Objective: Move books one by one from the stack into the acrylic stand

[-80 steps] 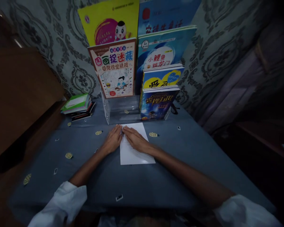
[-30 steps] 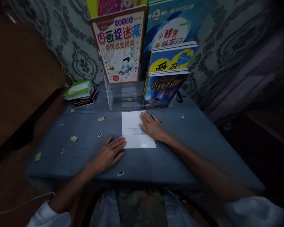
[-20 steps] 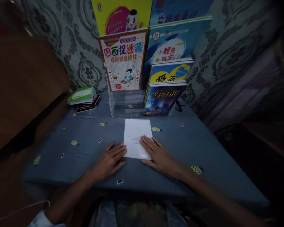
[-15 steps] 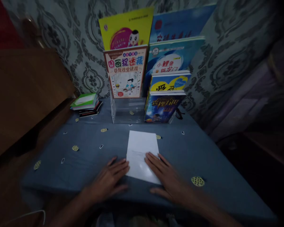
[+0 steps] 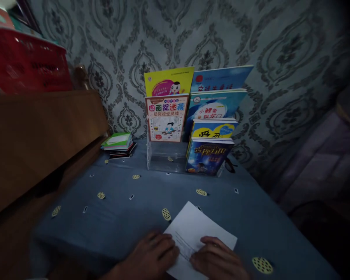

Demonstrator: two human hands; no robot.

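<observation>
A white sheet of paper lies askew near the front of the cloth-covered table, one corner pointing away from me. Faint lines or creases run across its middle. My left hand is at its left edge, fingers curled together against the paper and somewhat blurred. Over the paper's right part rests my right hand, its fingers bent and touching the surface. The paper's near end is partly covered by my hands and cut off by the bottom of the view.
Behind the paper, a clear acrylic rack holds several books, including a dark blue book in front. A small stack of books sits at the back left. Further left stand a wooden cabinet and a red basket.
The paper has turned from nearly straight to diagonal. My flat, outstretched fingers have curled and both hands sit closer together on it. The camera view has tilted up.
</observation>
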